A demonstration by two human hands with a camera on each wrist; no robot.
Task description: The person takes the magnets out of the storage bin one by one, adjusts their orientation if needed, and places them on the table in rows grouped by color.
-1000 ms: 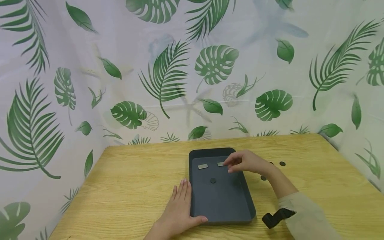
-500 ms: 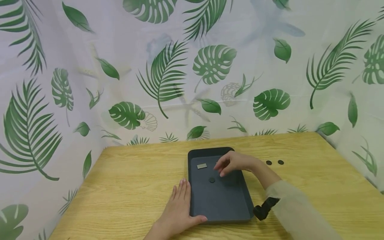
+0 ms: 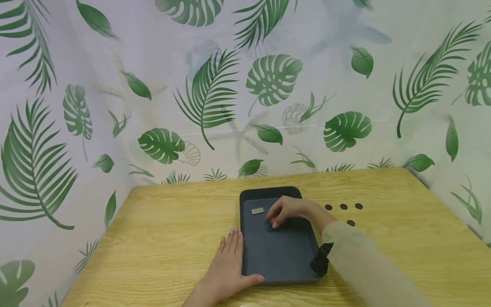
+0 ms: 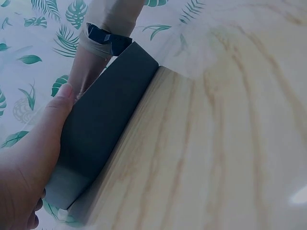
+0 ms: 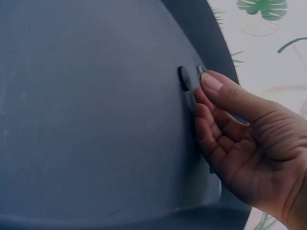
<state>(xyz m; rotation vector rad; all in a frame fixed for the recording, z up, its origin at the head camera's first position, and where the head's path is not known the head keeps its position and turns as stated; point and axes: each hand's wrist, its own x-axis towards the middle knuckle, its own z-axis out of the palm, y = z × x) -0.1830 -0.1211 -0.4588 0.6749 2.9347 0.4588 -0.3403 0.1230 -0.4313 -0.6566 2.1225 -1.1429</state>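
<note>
A dark grey rectangular tray (image 3: 281, 260) lies on the wooden table. My left hand (image 3: 226, 266) rests along its left side, fingers straight and thumb over the near rim; in the left wrist view the thumb (image 4: 62, 98) is at the tray's edge. Inside the tray, my right hand (image 3: 285, 209) reaches down with bent fingers and thumb apart. Right at its fingertips is a small black disc (image 5: 183, 78), which the head view shows partly covered. A small silver rectangular plate (image 3: 257, 211) lies farther back in the tray, left of the right hand.
Several black discs (image 3: 343, 206) lie on the table (image 3: 402, 238) to the right of the tray. A leaf-patterned cloth (image 3: 222, 106) hangs behind and at both sides. A black strap (image 3: 322, 260) sits on the right wrist.
My right hand has moved left and nearer across the tray, from the second silver plate, now covered by it, to the black disc. My left hand has stayed put.
</note>
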